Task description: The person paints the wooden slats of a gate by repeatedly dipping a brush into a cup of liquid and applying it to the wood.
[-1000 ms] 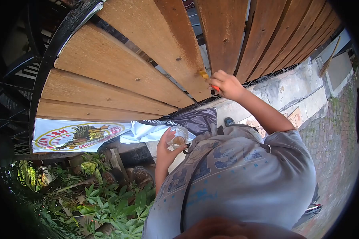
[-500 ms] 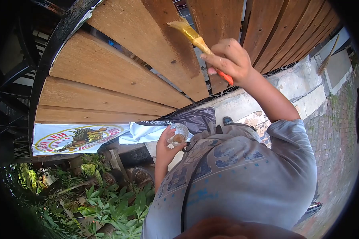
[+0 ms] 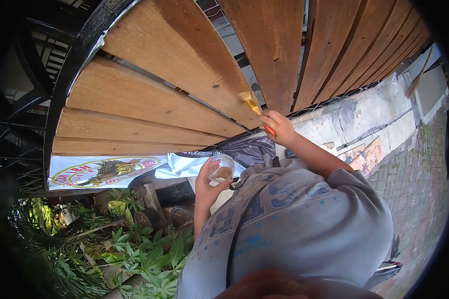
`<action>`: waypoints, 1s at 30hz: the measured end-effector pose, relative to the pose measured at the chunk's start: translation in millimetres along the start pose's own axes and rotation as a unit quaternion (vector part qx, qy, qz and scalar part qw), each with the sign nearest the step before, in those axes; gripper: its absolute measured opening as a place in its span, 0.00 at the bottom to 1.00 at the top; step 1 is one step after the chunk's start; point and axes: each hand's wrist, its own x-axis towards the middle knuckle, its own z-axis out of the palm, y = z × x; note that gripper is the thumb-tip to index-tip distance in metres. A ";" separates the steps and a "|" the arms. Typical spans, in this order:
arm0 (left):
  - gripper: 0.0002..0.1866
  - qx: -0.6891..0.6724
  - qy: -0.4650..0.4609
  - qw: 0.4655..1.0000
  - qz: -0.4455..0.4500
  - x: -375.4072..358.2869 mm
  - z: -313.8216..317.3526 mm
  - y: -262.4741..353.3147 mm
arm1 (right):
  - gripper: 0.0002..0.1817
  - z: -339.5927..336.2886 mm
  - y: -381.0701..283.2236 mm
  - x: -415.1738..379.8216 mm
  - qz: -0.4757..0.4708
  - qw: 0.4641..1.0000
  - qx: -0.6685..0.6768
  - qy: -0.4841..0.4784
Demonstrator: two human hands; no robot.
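Observation:
My right hand (image 3: 279, 127) grips a paintbrush (image 3: 251, 103) with an orange handle; its yellowish bristles touch the lower end of a wooden plank (image 3: 194, 55) of the fence. That plank looks darker and wet along one side. My left hand (image 3: 208, 183) holds a small clear cup (image 3: 223, 169) with brown liquid in it, close to my chest. I wear a grey printed T-shirt (image 3: 294, 219).
The wooden planks are fixed to a black metal frame (image 3: 70, 74). A white printed banner (image 3: 102, 170) and dark plastic sheet (image 3: 249, 149) lie below the planks. Green plants (image 3: 134, 244) grow at lower left. A stone kerb (image 3: 364, 112) and brick paving (image 3: 419, 184) are at right.
My right hand swept the brush up the plank, then came back down to its lower end. The left hand with the cup stayed still.

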 end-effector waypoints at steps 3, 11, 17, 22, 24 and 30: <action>0.55 -0.017 0.012 0.999 0.030 6.4 11.1 8.4 | 0.23 8.2 8.5 -15.1 0.052 0.997 0.018 -0.058; 0.55 -0.087 0.097 0.986 0.103 26.0 61.8 15.9 | 0.17 -32.0 17.8 15.9 0.031 0.984 0.072 -0.157; 0.55 -0.127 0.164 0.974 0.096 26.0 109.5 9.4 | 0.24 -117.7 -2.4 114.4 -0.110 0.978 0.125 -0.125; 0.56 -0.147 0.210 0.963 0.079 5.6 135.3 -2.9 | 0.22 -179.1 -36.2 188.3 -0.262 0.950 0.169 0.020; 0.55 -0.130 0.212 0.967 0.063 -2.0 137.5 -1.7 | 0.21 -183.8 -43.2 203.2 -0.327 0.919 0.193 0.110; 0.54 -0.125 0.212 0.966 0.078 3.9 130.1 -13.9 | 0.19 -206.3 -45.0 222.7 -0.333 0.926 0.174 0.030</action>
